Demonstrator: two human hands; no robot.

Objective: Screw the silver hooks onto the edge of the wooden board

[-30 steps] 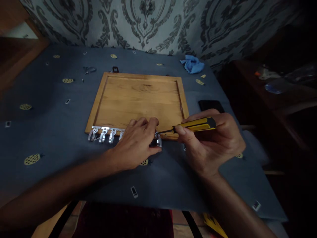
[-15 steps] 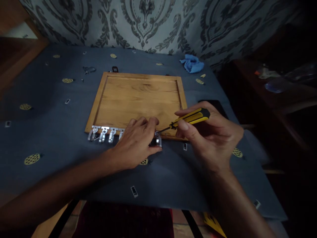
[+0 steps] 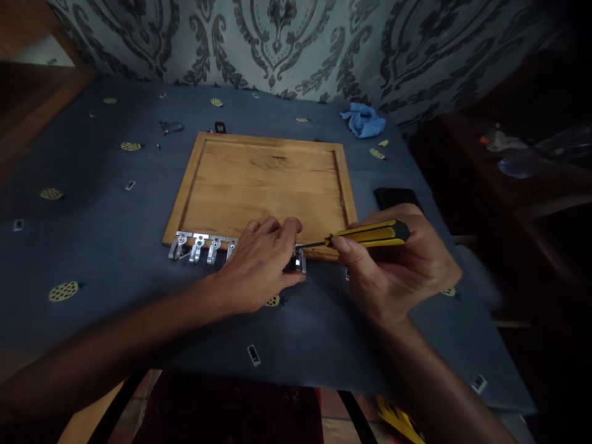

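A wooden board with a raised frame (image 3: pixel 268 179) lies flat on the cloth-covered table. Along its near edge runs a metal hook rail (image 3: pixel 200 238) with several silver hooks. My left hand (image 3: pixel 259 265) lies over the rail's right part, fingers on the board and thumb below, holding the rail against the edge and hiding some hooks. In my right hand (image 3: pixel 407 265) is a yellow and black screwdriver (image 3: pixel 374 234), gripped by its handle. Its shaft points left, and the tip meets the rail near the rightmost hook (image 3: pixel 300 262). Whether a screw sits under the tip, I cannot tell.
A blue cloth (image 3: pixel 364 120) is at the back right, and a black flat object (image 3: pixel 396 198) lies beyond my right hand. Behind the board are small metal pieces (image 3: pixel 171 127) and a dark ring-like part (image 3: pixel 220 127). A patterned curtain (image 3: pixel 277 49) hangs behind the table.
My right hand has shifted slightly right and down, and the screwdriver lies closer to level, its tip still at the rail. My left hand keeps its place on the rail.
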